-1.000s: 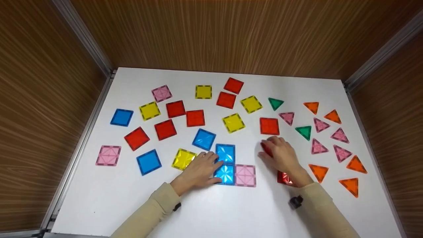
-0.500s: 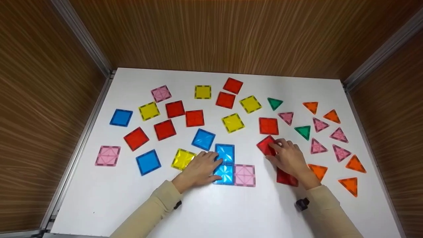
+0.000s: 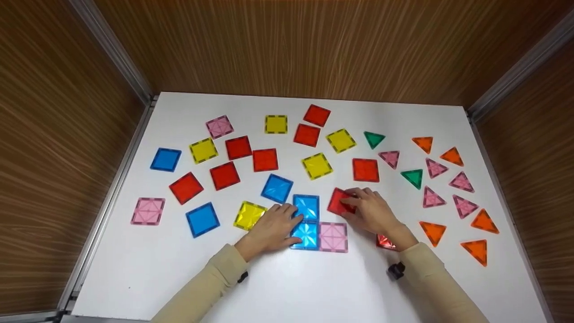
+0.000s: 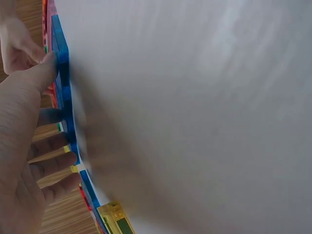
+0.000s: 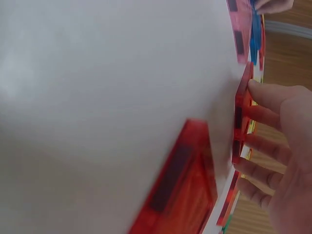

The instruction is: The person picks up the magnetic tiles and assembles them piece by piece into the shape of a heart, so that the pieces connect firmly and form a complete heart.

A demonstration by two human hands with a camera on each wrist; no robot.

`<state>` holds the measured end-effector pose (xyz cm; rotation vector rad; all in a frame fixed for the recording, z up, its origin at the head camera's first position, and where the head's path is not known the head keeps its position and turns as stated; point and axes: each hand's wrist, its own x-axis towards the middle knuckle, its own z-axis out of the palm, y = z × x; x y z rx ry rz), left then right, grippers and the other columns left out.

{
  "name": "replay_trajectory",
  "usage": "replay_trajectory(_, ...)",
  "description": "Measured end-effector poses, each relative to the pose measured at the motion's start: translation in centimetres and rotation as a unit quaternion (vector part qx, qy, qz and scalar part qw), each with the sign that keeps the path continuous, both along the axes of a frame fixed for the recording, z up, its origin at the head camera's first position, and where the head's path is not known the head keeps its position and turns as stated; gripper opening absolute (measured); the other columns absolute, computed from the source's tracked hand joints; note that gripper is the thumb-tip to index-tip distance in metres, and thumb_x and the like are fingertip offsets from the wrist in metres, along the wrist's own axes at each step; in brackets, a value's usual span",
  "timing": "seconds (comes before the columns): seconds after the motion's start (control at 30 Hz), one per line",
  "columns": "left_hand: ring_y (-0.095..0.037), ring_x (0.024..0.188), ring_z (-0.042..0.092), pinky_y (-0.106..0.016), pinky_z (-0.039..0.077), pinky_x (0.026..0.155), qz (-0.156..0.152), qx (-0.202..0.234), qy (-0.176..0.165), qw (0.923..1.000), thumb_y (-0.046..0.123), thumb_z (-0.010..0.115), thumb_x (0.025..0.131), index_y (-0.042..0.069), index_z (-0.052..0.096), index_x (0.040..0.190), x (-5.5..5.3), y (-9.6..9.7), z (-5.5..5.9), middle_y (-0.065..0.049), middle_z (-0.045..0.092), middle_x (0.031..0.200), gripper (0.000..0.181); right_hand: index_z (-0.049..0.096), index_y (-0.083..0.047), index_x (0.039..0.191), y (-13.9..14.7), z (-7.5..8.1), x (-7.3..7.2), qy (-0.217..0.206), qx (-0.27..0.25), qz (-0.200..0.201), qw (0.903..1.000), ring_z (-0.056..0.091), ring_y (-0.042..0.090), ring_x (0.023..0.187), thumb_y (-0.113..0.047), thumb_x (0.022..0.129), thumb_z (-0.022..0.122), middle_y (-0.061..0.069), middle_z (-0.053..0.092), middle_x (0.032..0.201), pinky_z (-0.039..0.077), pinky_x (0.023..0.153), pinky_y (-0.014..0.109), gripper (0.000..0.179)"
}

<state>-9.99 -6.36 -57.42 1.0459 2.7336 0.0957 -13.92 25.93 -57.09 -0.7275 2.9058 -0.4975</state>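
Observation:
In the head view my left hand (image 3: pixel 271 231) rests with spread fingers on two blue square magnetic tiles. The upper blue tile (image 3: pixel 309 205) and the lower blue tile (image 3: pixel 308 237) lie edge to edge, with a pink square tile (image 3: pixel 333 237) against the lower one's right side. My right hand (image 3: pixel 372 211) holds a red square tile (image 3: pixel 336 202) between thumb and fingertips, turned slightly, above and right of the pink tile. In the right wrist view the held red tile lies low along the white table. Another red tile (image 3: pixel 384 241) is partly hidden under the right wrist.
Loose red, yellow, blue and pink square tiles lie across the back and left of the white table (image 3: pixel 121 269). Orange triangles (image 3: pixel 432 233), pink triangles (image 3: pixel 432 198) and green triangles (image 3: pixel 412 178) lie at the right. Wood-grain panels (image 3: pixel 287 49) enclose the table.
My right hand has brought the red tile leftward, closer to the blue and pink tiles, and its slant has altered. My left hand stays on the blue tiles.

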Motion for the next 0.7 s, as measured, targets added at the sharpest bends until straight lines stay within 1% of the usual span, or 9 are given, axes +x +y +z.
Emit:
replay_trajectory(0.1,-0.029,0.151,0.045,-0.049,0.040,0.126,0.000,-0.003,-0.001,1.0000,0.067,0.049,0.103,0.022,0.042,0.163,0.0,0.0,0.0,-0.010,0.045,0.165,0.075,0.072,-0.021,0.138,-0.7,-0.1,0.2,-0.006,-0.007,0.016,0.9998,0.057,0.030,0.130,-0.037,0.095,0.079,0.010,0.063,0.146,0.052,0.109,0.053,0.046)
replay_trajectory(0.23,-0.029,0.151,0.046,-0.048,0.041,0.126,-0.007,-0.007,0.011,0.9999,0.067,0.049,0.103,0.022,0.043,0.162,-0.2,0.2,0.0,-0.009,0.047,0.164,0.075,0.071,-0.023,0.139,-1.6,-0.1,0.6,-0.020,-0.021,0.039,0.9988,0.055,0.029,0.135,-0.036,0.096,0.078,0.008,0.062,0.149,0.051,0.111,0.055,0.045)
replay_trajectory(0.33,-0.028,0.150,0.046,-0.048,0.041,0.126,-0.009,-0.010,0.018,0.9997,0.068,0.049,0.103,0.022,0.044,0.161,-0.3,0.3,0.0,-0.009,0.048,0.163,0.075,0.071,-0.024,0.139,-2.0,-0.1,0.8,-0.023,-0.025,0.045,0.9984,0.054,0.029,0.137,-0.036,0.097,0.077,0.006,0.061,0.151,0.052,0.111,0.055,0.045)
replay_trajectory(0.47,-0.029,0.152,0.045,-0.048,0.040,0.127,-0.006,-0.016,0.010,0.9998,0.068,0.048,0.103,0.022,0.043,0.162,-0.3,0.3,0.1,-0.008,0.046,0.164,0.075,0.070,-0.023,0.139,-2.1,-0.1,0.8,-0.018,-0.021,0.046,0.9986,0.054,0.029,0.137,-0.036,0.097,0.076,0.007,0.061,0.151,0.052,0.111,0.055,0.045)
replay_trajectory(0.6,-0.029,0.153,0.044,-0.049,0.039,0.127,-0.006,-0.021,0.006,0.9997,0.068,0.047,0.103,0.023,0.041,0.163,-0.2,0.3,0.1,-0.008,0.046,0.165,0.076,0.069,-0.023,0.141,-1.9,0.0,0.5,-0.027,-0.019,0.051,0.9982,0.054,0.029,0.139,-0.037,0.098,0.075,0.007,0.060,0.153,0.051,0.113,0.056,0.045)
replay_trajectory(0.7,-0.029,0.153,0.044,-0.049,0.039,0.127,-0.006,-0.019,0.006,0.9998,0.068,0.047,0.104,0.023,0.040,0.163,-0.1,0.3,0.1,-0.008,0.045,0.166,0.075,0.069,-0.022,0.142,-1.1,0.3,-0.2,-0.037,-0.024,0.043,0.9981,0.053,0.032,0.142,-0.035,0.098,0.076,0.008,0.059,0.155,0.046,0.117,0.061,0.046)
